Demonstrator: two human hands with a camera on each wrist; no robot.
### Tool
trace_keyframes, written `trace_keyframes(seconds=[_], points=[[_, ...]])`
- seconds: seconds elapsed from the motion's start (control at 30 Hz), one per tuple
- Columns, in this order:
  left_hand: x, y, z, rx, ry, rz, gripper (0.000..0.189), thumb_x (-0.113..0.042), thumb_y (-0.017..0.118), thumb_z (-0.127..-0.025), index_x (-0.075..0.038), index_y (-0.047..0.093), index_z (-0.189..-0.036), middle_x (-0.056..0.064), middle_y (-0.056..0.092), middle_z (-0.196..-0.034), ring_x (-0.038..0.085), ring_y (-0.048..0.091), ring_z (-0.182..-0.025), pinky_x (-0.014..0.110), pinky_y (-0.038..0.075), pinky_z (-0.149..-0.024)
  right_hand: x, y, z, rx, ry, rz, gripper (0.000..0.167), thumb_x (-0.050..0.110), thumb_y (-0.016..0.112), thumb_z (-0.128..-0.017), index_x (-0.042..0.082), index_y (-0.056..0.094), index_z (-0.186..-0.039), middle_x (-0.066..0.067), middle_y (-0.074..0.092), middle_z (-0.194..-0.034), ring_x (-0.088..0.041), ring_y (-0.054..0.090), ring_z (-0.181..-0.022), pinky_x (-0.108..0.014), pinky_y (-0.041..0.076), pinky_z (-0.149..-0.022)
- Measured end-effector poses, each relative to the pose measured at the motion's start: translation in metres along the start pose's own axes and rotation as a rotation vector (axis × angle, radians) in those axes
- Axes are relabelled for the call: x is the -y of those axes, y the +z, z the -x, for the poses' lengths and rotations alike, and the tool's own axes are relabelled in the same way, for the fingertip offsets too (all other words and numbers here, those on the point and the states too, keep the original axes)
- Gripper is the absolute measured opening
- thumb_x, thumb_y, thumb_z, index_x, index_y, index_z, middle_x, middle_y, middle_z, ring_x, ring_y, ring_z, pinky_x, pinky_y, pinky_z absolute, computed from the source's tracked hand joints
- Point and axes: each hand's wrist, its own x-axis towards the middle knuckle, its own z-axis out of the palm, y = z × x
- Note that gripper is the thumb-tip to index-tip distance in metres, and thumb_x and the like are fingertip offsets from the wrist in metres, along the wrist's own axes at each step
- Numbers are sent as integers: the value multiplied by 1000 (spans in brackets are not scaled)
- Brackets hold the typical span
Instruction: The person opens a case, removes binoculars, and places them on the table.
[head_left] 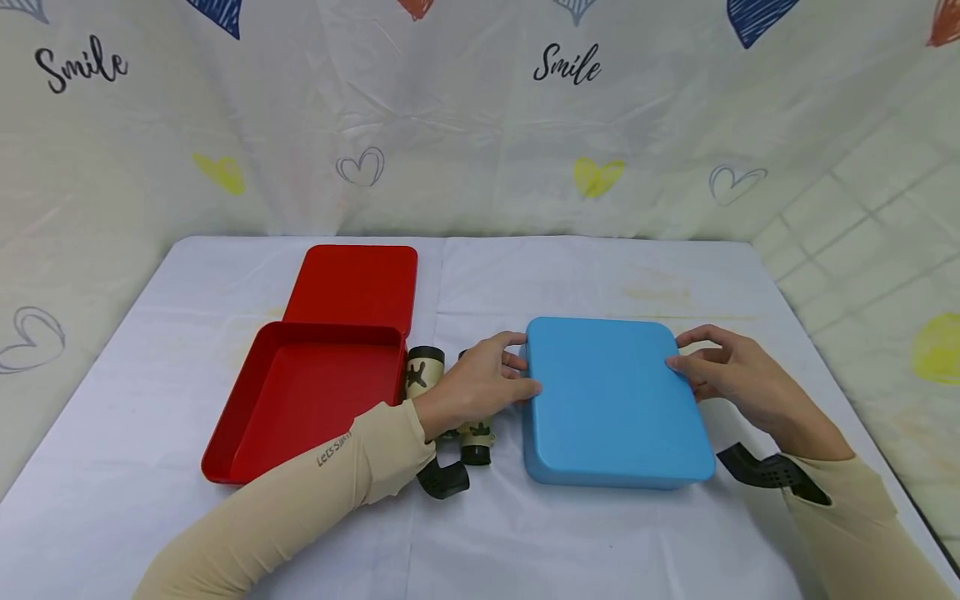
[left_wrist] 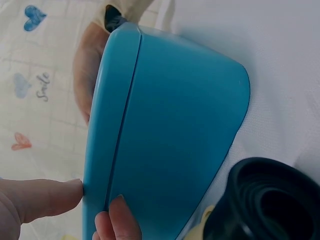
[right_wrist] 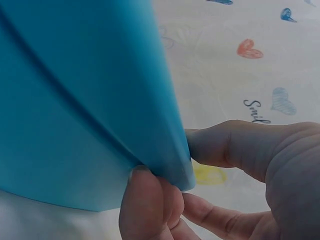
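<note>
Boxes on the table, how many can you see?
2. The red box is on the left, lid open; the blue box is on the right, lid closed, between the left hand and right hand.

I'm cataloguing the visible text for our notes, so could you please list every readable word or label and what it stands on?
"Smile": twice on the backdrop in the head view; once in the left wrist view.
"Smil": backdrop, right wrist view, last letter hidden.
"LETS": left sleeve; the letters after it are too blurred to read surely.
Blue box, red box: no text visible.
</note>
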Motion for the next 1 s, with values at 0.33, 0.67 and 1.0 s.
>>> trace_keyframes(seconds=[0.33, 0.67, 1.0], points=[[-1, -1, 1, -4, -8, -2, 70, -16, 72, -96, -12, 39, -158, 12, 63, -134, 21, 70, -105, 40, 62, -94, 0, 2, -1, 1, 11, 7, 55, 37, 62, -104, 1, 42, -140, -2, 70, -99, -17, 69, -79, -29, 60, -75], [-2, 0, 1, -5, -3, -3, 70, -16, 72, -96, -11, 38, -158, 12, 63, -133, 20, 71, -102, 39, 62, -93, -1, 5, -3, 20, 25, 38, 55, 41, 53, -107, 0, 40, -142, -26, 61, -129, -17, 69, -90, -27, 58, -78], [-2, 0, 0, -3, 0, 2, 71, -16, 72, -96, -12, 37, -158, 13, 63, -131, 19, 71, -101, 39, 62, -91, -1, 5, -4, 25, 26, 14, 51, 38, 53, -108, -1, 39, -138, -22, 63, -122, -16, 67, -87, -25, 58, -78]])
